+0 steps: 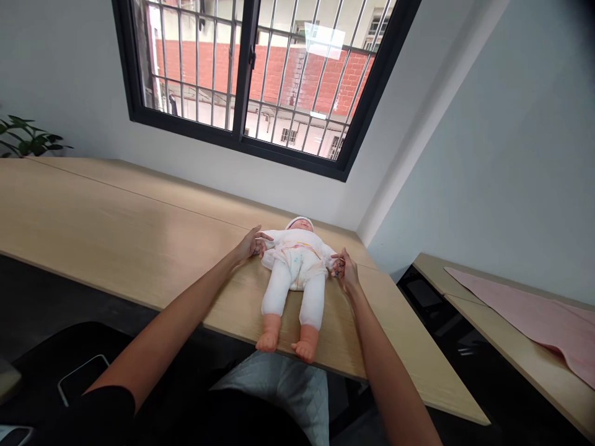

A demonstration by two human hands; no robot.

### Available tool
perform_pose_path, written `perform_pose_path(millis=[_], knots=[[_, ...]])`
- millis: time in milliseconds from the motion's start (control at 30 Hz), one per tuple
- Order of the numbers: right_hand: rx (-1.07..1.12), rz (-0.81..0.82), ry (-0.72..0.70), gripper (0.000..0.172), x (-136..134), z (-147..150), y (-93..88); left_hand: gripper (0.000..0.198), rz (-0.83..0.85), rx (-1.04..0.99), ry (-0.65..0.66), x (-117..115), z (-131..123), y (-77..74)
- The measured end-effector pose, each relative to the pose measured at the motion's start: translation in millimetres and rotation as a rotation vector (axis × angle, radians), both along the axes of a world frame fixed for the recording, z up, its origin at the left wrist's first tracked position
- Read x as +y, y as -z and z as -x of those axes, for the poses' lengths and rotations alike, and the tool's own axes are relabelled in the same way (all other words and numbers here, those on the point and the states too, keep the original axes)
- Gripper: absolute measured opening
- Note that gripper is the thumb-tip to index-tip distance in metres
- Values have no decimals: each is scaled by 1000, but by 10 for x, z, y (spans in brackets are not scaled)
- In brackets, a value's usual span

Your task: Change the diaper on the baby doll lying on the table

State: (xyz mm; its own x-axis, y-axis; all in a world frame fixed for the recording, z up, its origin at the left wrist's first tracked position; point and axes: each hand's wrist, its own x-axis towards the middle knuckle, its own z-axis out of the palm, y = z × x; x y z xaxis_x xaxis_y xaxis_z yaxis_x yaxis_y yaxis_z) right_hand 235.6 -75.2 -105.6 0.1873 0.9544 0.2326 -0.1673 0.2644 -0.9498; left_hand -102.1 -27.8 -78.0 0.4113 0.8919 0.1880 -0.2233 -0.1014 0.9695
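A baby doll [295, 275] lies on its back on a light wood table [139, 217], its feet pointing toward me near the front edge. It wears a white outfit and white cap, with a stained, multicoloured patch at the waist; the bare feet are peach-coloured. My left hand [248, 244] grips the end of the doll's arm on the left side of the picture. My right hand [346, 269] closes around the doll's other hand, whose small fingers show between mine.
A pink cloth [525, 310] lies on a second wooden table at the right. A dark gap separates the tables. A phone [82, 379] rests on a black surface near my left arm, and quilted grey fabric [283, 393] lies below the table edge. A barred window and potted plant stand beyond.
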Motion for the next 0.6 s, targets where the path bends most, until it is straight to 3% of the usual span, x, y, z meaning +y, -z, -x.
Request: perform_pose_path(millis=[167,600], knots=[[-109,21,47,59,0,106,41,61,-10,42,-1,-1,-32,17],[-25,-2,62,56,30,115,52,62,-6,-8,-52,27,-7,41]])
